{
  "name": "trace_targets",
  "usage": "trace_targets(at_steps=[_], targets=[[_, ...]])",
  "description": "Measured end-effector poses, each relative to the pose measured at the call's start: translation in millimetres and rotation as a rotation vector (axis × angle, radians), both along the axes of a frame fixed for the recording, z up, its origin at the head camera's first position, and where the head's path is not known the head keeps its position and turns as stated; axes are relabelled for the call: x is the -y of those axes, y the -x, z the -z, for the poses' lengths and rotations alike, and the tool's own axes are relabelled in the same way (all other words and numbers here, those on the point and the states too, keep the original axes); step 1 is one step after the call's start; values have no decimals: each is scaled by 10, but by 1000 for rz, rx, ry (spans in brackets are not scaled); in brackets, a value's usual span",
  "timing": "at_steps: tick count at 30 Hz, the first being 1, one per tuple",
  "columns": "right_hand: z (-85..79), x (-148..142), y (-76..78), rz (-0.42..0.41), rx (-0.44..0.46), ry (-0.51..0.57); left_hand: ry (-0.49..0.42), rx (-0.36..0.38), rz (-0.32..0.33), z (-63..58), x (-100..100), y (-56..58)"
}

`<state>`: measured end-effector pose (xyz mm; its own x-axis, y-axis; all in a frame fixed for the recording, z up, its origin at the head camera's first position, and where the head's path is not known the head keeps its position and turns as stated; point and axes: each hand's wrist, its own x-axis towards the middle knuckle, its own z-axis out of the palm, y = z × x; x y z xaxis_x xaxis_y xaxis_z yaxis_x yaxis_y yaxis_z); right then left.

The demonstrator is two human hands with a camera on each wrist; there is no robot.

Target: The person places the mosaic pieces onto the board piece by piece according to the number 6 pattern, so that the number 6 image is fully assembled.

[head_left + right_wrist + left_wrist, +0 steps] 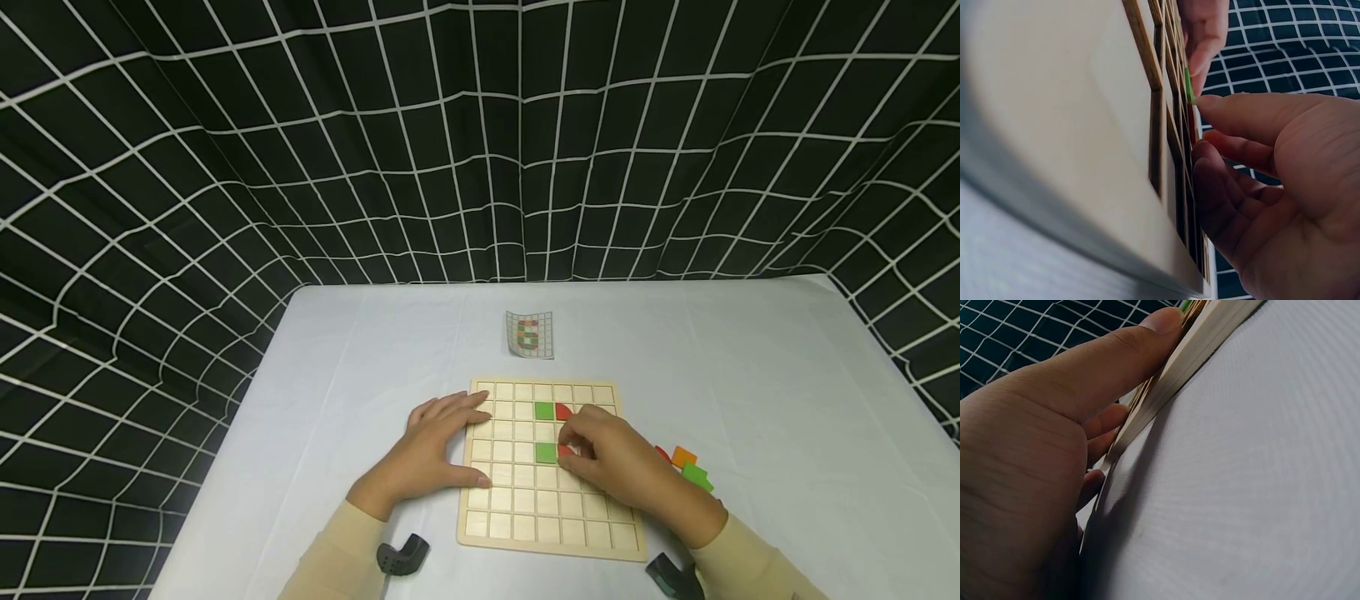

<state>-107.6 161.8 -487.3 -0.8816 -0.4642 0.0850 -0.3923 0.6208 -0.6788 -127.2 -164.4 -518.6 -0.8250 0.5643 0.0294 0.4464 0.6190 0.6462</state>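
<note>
A wooden grid board [523, 503] lies flat on the white table. My left hand [429, 448] rests on its left edge, fingers spread and thumb [1110, 369] along the rim. Over the board's right half, my right hand [622, 462] pinches a red tile [564, 451] at a cell directly right of a green square tile [546, 452]. Fingers partly hide that red tile; in the right wrist view only a thin red edge [1193, 123] shows between thumb and fingertips. Higher on the board, another green square [544, 411] sits beside a red rounded tile [562, 412].
Loose tiles lie right of the board, among them an orange one [683, 457] and green ones [696, 476], partly behind my right forearm. Behind the board is a small card [530, 336] with a coloured grid pattern. Dark curtains [480, 142] with white gridlines surround the table.
</note>
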Motion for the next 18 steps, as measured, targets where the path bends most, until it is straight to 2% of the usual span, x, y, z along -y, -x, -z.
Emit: trace_targets(at_steps=[14,18], targets=[[34,-68,25,-33,85,86,-3,-1,1,-4,6,4],[31,-104,43,-27,106,144,-7,-1,1,-12,5,0]])
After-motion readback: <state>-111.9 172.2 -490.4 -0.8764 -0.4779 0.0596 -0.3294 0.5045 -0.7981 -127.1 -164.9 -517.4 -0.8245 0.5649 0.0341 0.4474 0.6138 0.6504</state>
